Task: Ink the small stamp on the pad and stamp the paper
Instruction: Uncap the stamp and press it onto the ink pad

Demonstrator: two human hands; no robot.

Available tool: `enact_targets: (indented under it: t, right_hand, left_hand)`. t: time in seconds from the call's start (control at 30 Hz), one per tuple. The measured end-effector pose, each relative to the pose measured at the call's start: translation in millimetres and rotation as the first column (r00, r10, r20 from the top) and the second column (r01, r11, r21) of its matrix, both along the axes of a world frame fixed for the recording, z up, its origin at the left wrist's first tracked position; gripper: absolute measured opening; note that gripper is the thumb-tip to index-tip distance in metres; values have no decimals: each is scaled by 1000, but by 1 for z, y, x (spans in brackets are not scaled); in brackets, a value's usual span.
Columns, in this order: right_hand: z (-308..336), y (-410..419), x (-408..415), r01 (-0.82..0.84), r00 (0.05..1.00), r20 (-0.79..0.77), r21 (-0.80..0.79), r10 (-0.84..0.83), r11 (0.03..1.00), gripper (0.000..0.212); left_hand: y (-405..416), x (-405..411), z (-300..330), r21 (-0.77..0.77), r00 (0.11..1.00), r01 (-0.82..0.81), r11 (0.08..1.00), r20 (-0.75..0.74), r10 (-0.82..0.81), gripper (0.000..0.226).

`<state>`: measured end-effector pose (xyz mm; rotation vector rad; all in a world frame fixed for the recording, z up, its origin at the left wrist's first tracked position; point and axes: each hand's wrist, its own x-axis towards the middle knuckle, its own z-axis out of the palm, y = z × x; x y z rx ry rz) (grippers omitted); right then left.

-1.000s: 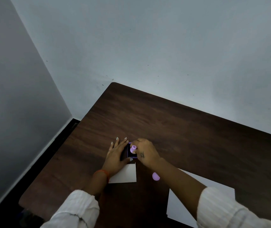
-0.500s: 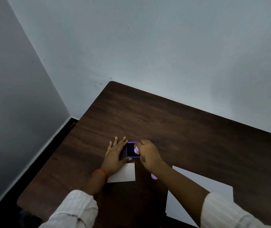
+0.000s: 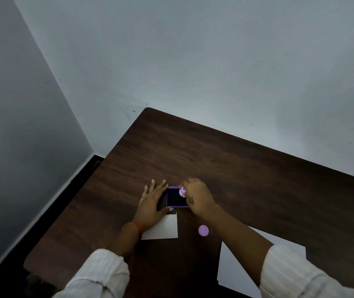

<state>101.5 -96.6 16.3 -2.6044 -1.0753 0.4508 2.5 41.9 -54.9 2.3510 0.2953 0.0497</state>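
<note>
two pale walls meet in a corner behind a dark wooden desk. on the desk's near right lies a large white paper, partly covered by the right forearm in a rolled white sleeve. a smaller white card lies near the middle, its left edge under the left wrist, which wears an orange band. just beyond the card sits a square purple ink pad, open, with a dark inking face. the left hand lies flat beside the pad, fingers released and spread, thumb at the pad's near edge. the right hand is above the pad's right side, fingers pinched around a small lilac stamp held over the pad's far right corner. a round lilac cap rests on the desk between card and paper.
</note>
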Motion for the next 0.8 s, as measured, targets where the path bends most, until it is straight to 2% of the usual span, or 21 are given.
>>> enact_targets:
  t: [0.23, 0.37, 0.43, 0.57, 0.63, 0.8]
  right_hand:
    - [-7, 1, -1, 48, 998, 40, -24, -47, 999, 17]
    - [-10, 2, -10, 67, 996, 53, -33, -65, 997, 22]
    - [-2, 3, -5, 87, 996, 10, -33, -86, 996, 18]
    - [15, 1, 12, 164, 967, -197, 8, -160, 986, 22]
    - [11, -3, 3, 81, 980, -179, -42, -87, 996, 22]
    - [-6, -14, -14, -48, 999, -1, -14, 48, 999, 22]
  left_hand:
    - [1, 0, -2, -3, 1000, 6, 1000, 5, -6, 72]
    - [0, 0, 0, -3, 1000, 7, 1000, -9, -7, 72]
    - [0, 0, 1, -8, 1000, 6, 1000, -13, -7, 72]
    - [-1, -1, 3, -2, 1000, 5, 1000, -14, -5, 72]
    - [-1, -1, 3, 0, 1000, 2, 1000, -18, -2, 72]
    - [-1, -1, 2, 11, 1000, 2, 1000, -16, -1, 71]
